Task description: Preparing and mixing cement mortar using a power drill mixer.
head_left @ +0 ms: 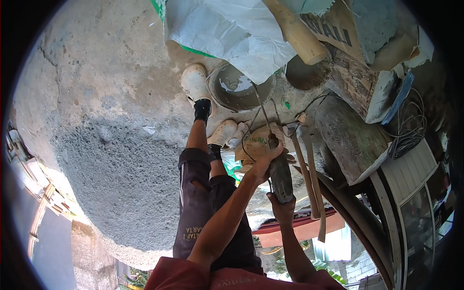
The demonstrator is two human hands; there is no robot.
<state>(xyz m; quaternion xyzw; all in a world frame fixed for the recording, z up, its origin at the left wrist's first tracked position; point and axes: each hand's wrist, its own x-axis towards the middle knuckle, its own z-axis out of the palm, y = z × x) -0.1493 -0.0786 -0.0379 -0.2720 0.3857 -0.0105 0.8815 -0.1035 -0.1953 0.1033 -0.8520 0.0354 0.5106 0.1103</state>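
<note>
My left hand (pixel 267 162) grips the upper end of a dark grey cylindrical power tool (pixel 281 178). My right hand (pixel 283 205) is closed around its lower end. A thin cable (pixel 258 108) runs from the tool toward a round bucket (pixel 220 94). The tool is held over a crumpled brown paper sack (pixel 254 143) lying on the concrete ground (pixel 111 87). My legs in dark trousers (pixel 198 203) and two white boots (pixel 195 82) are just left of the tool. The whole scene appears turned over, with the feet toward the top.
Two wooden-handled tools (pixel 311 181) lie beside the power tool. A thick weathered log (pixel 348 137), a coil of wire (pixel 408 130), a white woven sack (pixel 227 29) and a thick wooden handle (pixel 296 30) crowd the right and top. A patch of grey gravel (pixel 121 188) spreads at left.
</note>
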